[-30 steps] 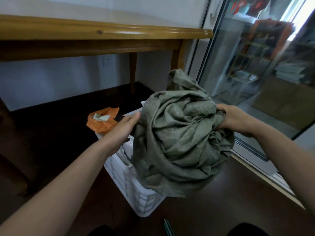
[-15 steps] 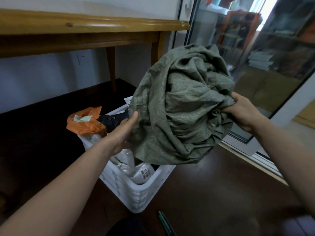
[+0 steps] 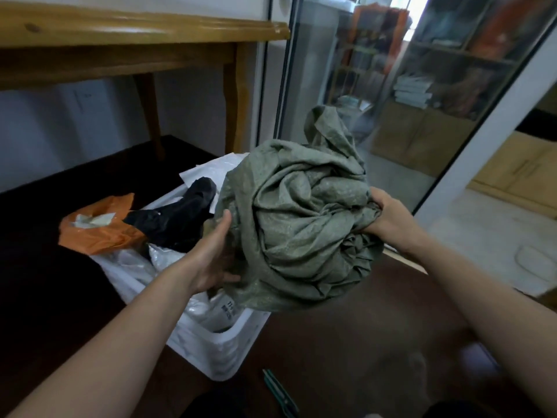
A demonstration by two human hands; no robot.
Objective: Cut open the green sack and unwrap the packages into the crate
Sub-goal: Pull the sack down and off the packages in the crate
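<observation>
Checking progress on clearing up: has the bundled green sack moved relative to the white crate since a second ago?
Yes. The green sack has shifted right, off the white crate; a second ago it covered most of the crate, now the packages inside show.

Both forearms are bare all the way to the frame edge — no sleeves, watch or rings that I can spot. Left hand and right hand are ungloved too — nails look short, though it's blurry.
</observation>
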